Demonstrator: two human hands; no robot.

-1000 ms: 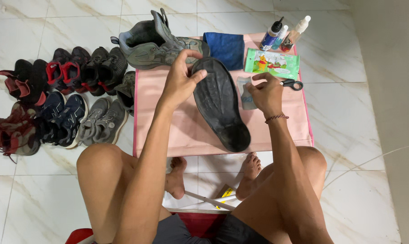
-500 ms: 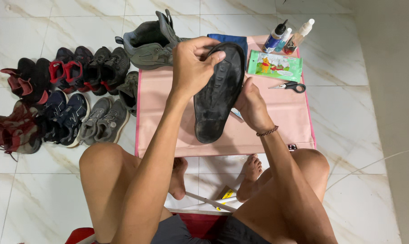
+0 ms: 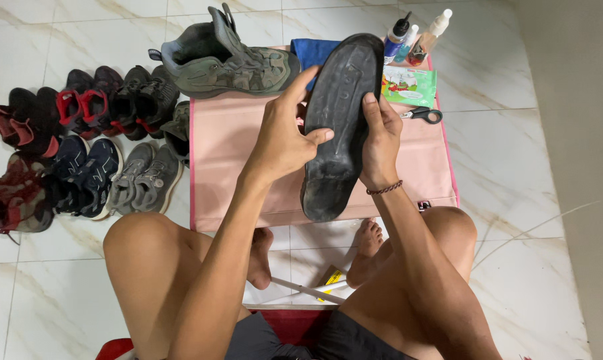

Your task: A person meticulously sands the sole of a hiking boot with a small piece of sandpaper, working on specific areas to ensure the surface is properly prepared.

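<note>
Both hands hold the dark shoe (image 3: 338,127) sole-up above the pink mat (image 3: 235,167), its long side pointing away, the left hand (image 3: 285,137) clamped on its left edge and the right hand (image 3: 381,140) on its right.

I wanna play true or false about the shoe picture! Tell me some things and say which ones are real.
1. Both hands hold the black shoe, sole up. True: the left hand and right hand grip the black shoe.
2. The scissors are in the right hand. False: the scissors lie on the pink mat.
3. A grey-green boot stands at the mat's far edge. True.
4. The bottles are lying among the shoes on the left. False: they stand at the mat's far right corner.
</note>
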